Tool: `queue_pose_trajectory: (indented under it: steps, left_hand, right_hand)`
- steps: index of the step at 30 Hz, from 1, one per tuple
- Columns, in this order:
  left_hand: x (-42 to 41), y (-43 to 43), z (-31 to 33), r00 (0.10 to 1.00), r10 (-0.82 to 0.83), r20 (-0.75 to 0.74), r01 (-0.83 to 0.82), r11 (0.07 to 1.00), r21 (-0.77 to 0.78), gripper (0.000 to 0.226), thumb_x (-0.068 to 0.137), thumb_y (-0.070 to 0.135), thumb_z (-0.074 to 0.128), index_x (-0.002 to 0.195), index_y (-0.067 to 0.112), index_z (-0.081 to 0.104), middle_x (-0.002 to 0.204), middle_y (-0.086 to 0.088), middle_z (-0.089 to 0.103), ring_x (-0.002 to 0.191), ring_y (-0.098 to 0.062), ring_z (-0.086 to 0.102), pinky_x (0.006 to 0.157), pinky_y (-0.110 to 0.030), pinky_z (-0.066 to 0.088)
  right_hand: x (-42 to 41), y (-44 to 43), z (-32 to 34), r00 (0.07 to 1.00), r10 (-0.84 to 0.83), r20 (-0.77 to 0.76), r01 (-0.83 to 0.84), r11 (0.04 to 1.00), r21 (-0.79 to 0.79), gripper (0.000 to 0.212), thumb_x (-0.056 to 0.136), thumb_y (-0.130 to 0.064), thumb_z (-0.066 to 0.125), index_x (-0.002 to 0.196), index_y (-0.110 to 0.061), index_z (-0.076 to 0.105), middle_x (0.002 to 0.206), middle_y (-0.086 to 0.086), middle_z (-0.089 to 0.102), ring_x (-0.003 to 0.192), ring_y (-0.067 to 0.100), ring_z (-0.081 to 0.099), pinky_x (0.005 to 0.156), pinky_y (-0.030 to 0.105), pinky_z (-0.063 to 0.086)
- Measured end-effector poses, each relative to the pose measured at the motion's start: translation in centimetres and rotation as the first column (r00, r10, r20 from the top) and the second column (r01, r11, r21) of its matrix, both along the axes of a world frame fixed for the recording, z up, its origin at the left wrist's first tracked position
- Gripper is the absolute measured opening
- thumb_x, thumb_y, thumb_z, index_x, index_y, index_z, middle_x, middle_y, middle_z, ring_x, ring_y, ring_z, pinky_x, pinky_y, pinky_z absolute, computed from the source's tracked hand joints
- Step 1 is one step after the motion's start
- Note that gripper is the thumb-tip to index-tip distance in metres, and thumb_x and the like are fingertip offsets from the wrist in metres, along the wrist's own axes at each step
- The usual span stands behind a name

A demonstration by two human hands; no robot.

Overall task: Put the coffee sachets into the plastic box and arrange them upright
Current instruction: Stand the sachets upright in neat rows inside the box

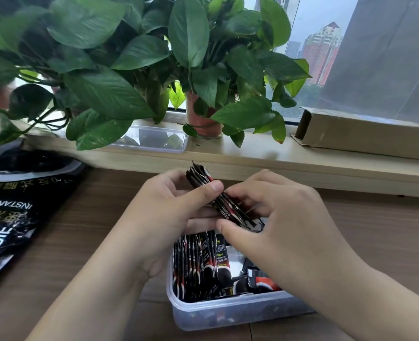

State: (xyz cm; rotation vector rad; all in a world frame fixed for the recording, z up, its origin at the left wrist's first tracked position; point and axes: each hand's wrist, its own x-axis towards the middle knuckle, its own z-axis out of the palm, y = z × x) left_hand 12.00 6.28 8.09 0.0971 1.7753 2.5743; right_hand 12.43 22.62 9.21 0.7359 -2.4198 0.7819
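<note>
- Black foil bundle [224, 205] of sachets, tilted with its top toward 11 o'clock, is held just above the far end of the box [228, 313].
- The left hand [169, 215] pinches its upper part, thumb on top; the right hand [284, 222] curls round its lower end.
- Inside the box, a row [201, 264] stands upright at 9 o'clock; loose sachets [262, 281] lie flat at 3 o'clock.
- Risk: the slick bundle may fan apart on release, or knock the row over; the flat ones could block it.
- A bag [9, 217] lies on the table [80, 242] at 9 o'clock, a lid [154, 139] at 12.
</note>
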Motion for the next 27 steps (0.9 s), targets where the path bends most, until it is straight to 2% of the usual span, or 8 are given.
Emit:
queue_pose_trajectory:
  steps: [3, 8, 15, 18, 21, 23, 25, 27]
  left_hand:
    - [0.0, 0.0, 0.1, 0.999, 0.032, 0.004, -0.033, 0.999, 0.031, 0.059, 0.071, 0.013, 0.073, 0.126, 0.028, 0.057, 0.085, -0.019, 0.075, 0.067, -0.028, 0.075, 0.056, -0.030, 0.060]
    - [0.0, 0.4, 0.0, 0.999, 0.043, 0.005, -0.044, 0.999, 0.032, 0.019, 0.077, 0.016, 0.070, 0.090, 0.003, 0.065, 0.073, -0.019, 0.074, 0.058, -0.024, 0.074, 0.050, -0.026, 0.058]
    - [0.3, 0.8, 0.2, 0.990, 0.052, -0.129, -0.078, 0.976, -0.202, 0.027, 0.076, 0.028, 0.071, 0.089, 0.005, 0.069, 0.081, -0.017, 0.075, 0.064, -0.019, 0.073, 0.055, -0.027, 0.059]
    - [0.1, 0.7, 0.2, 0.971, 0.104, -0.214, -0.167, 0.938, -0.302, 0.029, 0.079, 0.048, 0.067, 0.091, 0.021, 0.071, 0.086, -0.010, 0.077, 0.076, -0.021, 0.076, 0.070, -0.044, 0.063]
    - [-0.3, -1.0, -0.2, 0.853, 0.132, -0.505, -0.391, 0.802, -0.451, 0.021, 0.088, 0.037, 0.057, 0.096, 0.026, 0.073, 0.093, 0.005, 0.078, 0.092, -0.016, 0.073, 0.087, -0.048, 0.057]
    - [-0.4, -2.3, 0.0, 0.729, -0.165, -0.664, -0.433, 0.640, -0.634, 0.030, 0.084, 0.022, 0.049, 0.096, 0.020, 0.076, 0.097, 0.008, 0.075, 0.099, -0.016, 0.068, 0.085, -0.042, 0.054]
    - [-0.8, -2.8, 0.2, 0.640, -0.492, -0.590, -0.390, 0.454, -0.801, 0.030, 0.082, 0.012, 0.050, 0.094, 0.014, 0.077, 0.100, 0.007, 0.073, 0.101, -0.014, 0.063, 0.084, -0.038, 0.051]
    - [-1.7, -2.5, 0.4, 0.604, -0.691, -0.397, -0.309, 0.256, -0.916, 0.032, 0.081, 0.014, 0.048, 0.097, 0.014, 0.076, 0.105, 0.008, 0.073, 0.104, -0.013, 0.059, 0.086, -0.035, 0.050]
  right_hand:
    - [0.0, 0.0, -0.1, 0.996, 0.033, -0.087, -0.029, 0.999, 0.044, 0.023, 0.074, -0.018, 0.071, 0.096, -0.022, 0.079, 0.083, -0.008, 0.067, 0.071, 0.006, 0.062, 0.068, 0.019, 0.049]
    - [-0.1, 0.5, 0.2, 0.996, 0.067, -0.057, -0.061, 0.994, 0.089, 0.025, 0.078, -0.023, 0.070, 0.101, -0.022, 0.080, 0.083, -0.007, 0.065, 0.072, 0.007, 0.062, 0.068, 0.018, 0.048]
    - [-0.2, 0.4, 0.5, 0.999, 0.001, -0.039, 0.005, 0.991, 0.134, 0.010, 0.071, -0.026, 0.069, 0.078, -0.020, 0.075, 0.069, -0.009, 0.059, 0.060, 0.010, 0.053, 0.057, 0.022, 0.045]
    - [-0.4, 1.2, 0.7, 0.996, -0.062, 0.056, 0.060, 0.997, 0.050, 0.004, 0.070, -0.029, 0.073, 0.073, -0.025, 0.074, 0.063, -0.010, 0.062, 0.061, 0.009, 0.057, 0.054, 0.018, 0.044]
    - [-0.5, 2.5, 0.7, 0.966, -0.115, 0.231, 0.133, 0.989, -0.067, 0.002, 0.070, -0.026, 0.075, 0.069, -0.026, 0.073, 0.061, -0.011, 0.067, 0.056, 0.006, 0.060, 0.052, 0.019, 0.048]
    - [-0.9, 3.1, 0.4, 0.935, -0.140, 0.326, 0.172, 0.982, -0.073, 0.005, 0.071, -0.025, 0.075, 0.066, -0.026, 0.074, 0.059, -0.014, 0.068, 0.052, 0.001, 0.058, 0.051, 0.015, 0.047]
    - [-1.4, 3.5, 0.2, 0.906, -0.180, 0.384, 0.211, 0.977, -0.040, 0.008, 0.072, -0.026, 0.074, 0.065, -0.025, 0.074, 0.058, -0.013, 0.069, 0.052, 0.000, 0.059, 0.049, 0.013, 0.045]
    - [-1.9, 3.8, 0.1, 0.877, -0.205, 0.434, 0.244, 0.969, -0.035, 0.010, 0.073, -0.027, 0.074, 0.063, -0.024, 0.074, 0.057, -0.009, 0.069, 0.046, 0.001, 0.057, 0.044, 0.011, 0.043]
